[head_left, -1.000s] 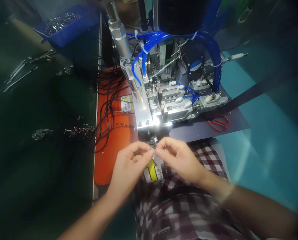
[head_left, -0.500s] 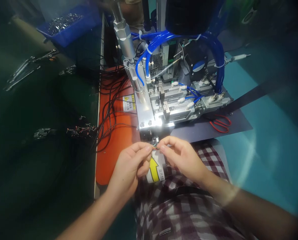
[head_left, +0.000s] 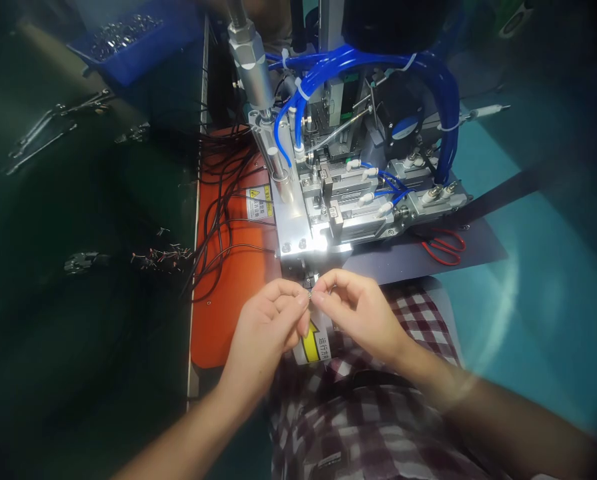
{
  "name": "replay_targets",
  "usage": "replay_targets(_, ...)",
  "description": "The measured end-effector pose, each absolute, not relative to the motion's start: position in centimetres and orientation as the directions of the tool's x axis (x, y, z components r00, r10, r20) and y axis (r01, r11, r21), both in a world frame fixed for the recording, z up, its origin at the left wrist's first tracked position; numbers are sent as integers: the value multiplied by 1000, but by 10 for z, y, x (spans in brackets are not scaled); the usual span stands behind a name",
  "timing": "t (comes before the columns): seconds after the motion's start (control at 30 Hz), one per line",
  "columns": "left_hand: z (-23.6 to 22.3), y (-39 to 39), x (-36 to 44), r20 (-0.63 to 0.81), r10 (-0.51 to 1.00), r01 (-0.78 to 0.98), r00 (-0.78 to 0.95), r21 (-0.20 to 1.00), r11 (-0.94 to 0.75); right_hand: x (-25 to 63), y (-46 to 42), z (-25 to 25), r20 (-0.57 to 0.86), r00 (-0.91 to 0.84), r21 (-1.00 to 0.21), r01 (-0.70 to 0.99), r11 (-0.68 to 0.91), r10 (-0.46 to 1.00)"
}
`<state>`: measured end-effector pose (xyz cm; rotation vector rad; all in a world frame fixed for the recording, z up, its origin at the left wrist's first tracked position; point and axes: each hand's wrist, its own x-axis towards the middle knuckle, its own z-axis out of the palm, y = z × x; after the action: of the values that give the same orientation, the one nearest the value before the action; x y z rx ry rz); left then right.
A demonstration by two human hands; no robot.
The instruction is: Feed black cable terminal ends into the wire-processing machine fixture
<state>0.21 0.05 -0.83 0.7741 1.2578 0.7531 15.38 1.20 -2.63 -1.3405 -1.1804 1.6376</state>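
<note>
My left hand [head_left: 271,319] is closed in a pinch, thumb against forefinger, on thin wires [head_left: 309,297]. Only a tiny bit of them shows between the fingertips. From the other side my right hand [head_left: 359,310] pinches the same wires, its tips almost touching those of the left. Both hands hover just in front of a silver bench machine [head_left: 298,233], over a white label [head_left: 323,350] with a yellow arrow. Black cables [head_left: 223,220] run over the orange board [head_left: 228,320] left of the machine; their link to the wires is hidden.
A bundle of blue air tubes [head_left: 451,120] arches over the machine. Red-handled scissors [head_left: 443,248] lie on the dark plate at right. On the dark left surface are cable ends with bared coloured wires [head_left: 161,257], and a blue bin [head_left: 128,60] of small metal parts stands behind.
My fingertips have come closer together, so the coloured wires seen between them before are now mostly covered. The left hand shifted slightly right; the view moved a little.
</note>
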Motion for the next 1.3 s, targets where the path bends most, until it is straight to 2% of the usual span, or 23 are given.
replay_targets(0.27,-9,-2,4,-473,871,-23,131,877,479,152,11,-23,-381,-263,-903,-100,-418,886)
replay_targets(0.4,-10,-4,5,-460,877,-31,138,883,468,150,9,-27,-348,-253,-922,-80,-378,903)
replay_targets(0.47,-10,-4,5,-463,875,-36,139,881,472,151,7,-29,-268,-218,-961,-8,-277,938)
replay_targets(0.53,-9,-4,5,-464,875,-27,141,881,471,155,6,-28,-105,-186,-989,120,-84,977)
replay_targets(0.6,-6,-4,5,-450,885,2,123,892,453,159,5,-25,78,-200,-961,246,127,977)
replay_targets(0.67,-3,-5,6,-426,901,39,87,905,424,161,5,-23,178,-232,-920,306,245,956)
replay_targets(0.73,-2,-6,6,-418,906,55,62,908,415,161,5,-22,138,-227,-940,278,200,964)
replay_targets(0.8,-3,-7,7,-447,893,34,58,895,445,159,5,-22,-53,-220,-989,145,-22,974)
replay_targets(0.9,-8,-6,7,-512,856,-24,72,857,515,155,5,-24,-334,-281,-926,-81,-369,900)
replay_targets(0.97,-10,-5,7,-539,837,-49,90,837,545,156,7,-23,-379,-318,-895,-115,-432,869)
replay_targets(1.07,-11,-4,7,-551,827,-66,110,827,559,160,10,-23,-333,-321,-928,-58,-369,887)
replay_targets(1.17,-11,-4,6,-551,828,-55,104,828,558,165,11,-23,-214,-297,-977,93,-194,931)
replay_targets(1.3,-12,-4,4,-559,823,-18,99,826,564,167,13,-20,-87,-353,-958,286,19,932)
